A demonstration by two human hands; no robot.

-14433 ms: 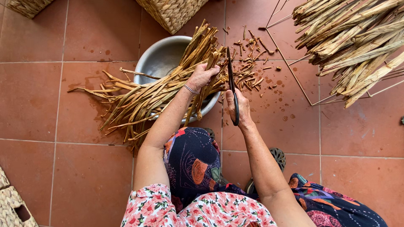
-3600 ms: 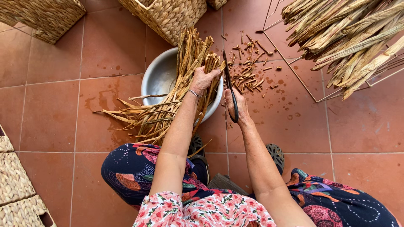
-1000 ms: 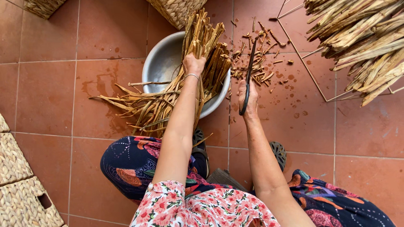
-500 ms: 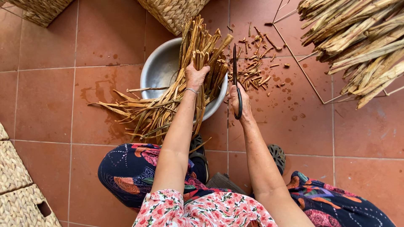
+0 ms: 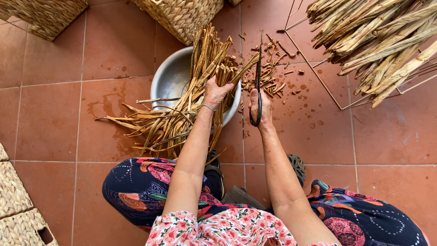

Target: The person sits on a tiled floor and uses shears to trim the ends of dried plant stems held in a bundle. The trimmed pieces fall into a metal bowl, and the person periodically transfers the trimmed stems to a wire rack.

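1. Fingers of my left hand [image 5: 216,92] clamp the bundle of dry tan reed strips [image 5: 200,86] over the round metal basin [image 5: 172,79], centre frame.
2. My right hand [image 5: 262,108], arm outstretched, grips long black scissors [image 5: 258,73] pointing to the frame top.

Both arms reach forward and down from the body, bare from the short flowered sleeves. The left hand [image 5: 216,92] is closed in a fist, knuckles up, with a thin bracelet at the wrist, its forearm running nearly straight. The right hand [image 5: 261,108] lies just beside it (a little nearer the body), fingers curled shut, thumb side up, the forearm slanting in from the right knee.
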